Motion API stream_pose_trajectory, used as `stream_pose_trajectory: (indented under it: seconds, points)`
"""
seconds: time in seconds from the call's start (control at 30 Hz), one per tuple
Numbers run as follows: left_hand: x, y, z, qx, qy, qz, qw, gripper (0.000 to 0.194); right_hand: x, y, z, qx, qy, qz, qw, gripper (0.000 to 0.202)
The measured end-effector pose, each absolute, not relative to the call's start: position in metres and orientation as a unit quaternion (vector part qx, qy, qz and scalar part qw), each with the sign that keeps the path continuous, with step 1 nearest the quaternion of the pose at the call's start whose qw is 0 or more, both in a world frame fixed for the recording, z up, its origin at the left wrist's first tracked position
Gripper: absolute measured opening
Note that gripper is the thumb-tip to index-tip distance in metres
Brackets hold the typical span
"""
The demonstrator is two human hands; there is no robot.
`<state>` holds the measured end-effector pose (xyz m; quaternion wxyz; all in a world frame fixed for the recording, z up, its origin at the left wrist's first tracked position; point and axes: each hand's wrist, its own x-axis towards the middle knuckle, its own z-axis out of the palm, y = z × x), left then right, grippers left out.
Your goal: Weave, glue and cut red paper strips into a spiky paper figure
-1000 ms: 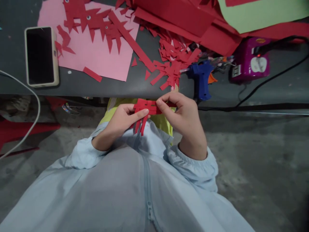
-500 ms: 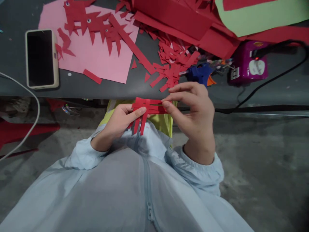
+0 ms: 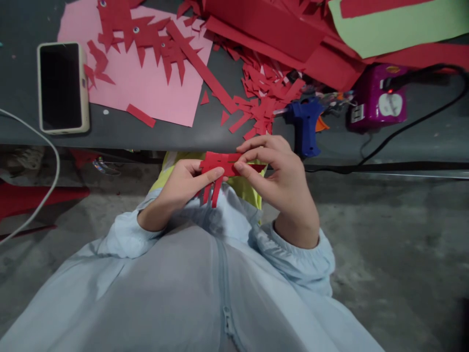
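Looks down on a smooth grey desk [image 3: 176, 137], mottled grey floor [image 3: 384, 234] below. Holds a flat red paper cutout [image 3: 229, 169], narrow strips splaying from it, between desk edge and pale blue jacket [image 3: 164, 274]: left hand [image 3: 183, 182] closed on it, thumb on top; right hand [image 3: 284, 171] half-curled, thumb and forefinger pinching it. Cannot see most left fingers, hidden beneath; loses piled red sheets [image 3: 264, 24] at top edge.
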<state>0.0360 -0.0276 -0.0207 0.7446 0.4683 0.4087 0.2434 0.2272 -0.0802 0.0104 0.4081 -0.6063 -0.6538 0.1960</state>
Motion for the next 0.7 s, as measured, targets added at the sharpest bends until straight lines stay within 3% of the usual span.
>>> stream_pose_trajectory:
  seconds: [0.43, 0.7]
  points:
    - [0.0377, -0.0265, -0.0176, 0.421, 0.402, 0.227, 0.781, 0.044, 0.2309, -0.0812, 0.0091, -0.621, -0.634, 0.201, 0.415, 0.014]
    - [0.0356, -0.0247, -0.0138, 0.466, 0.403, 0.213, 0.759, 0.034, 0.2328, -0.0791, 0.0098, -0.634, -0.627, 0.188, 0.411, 0.010]
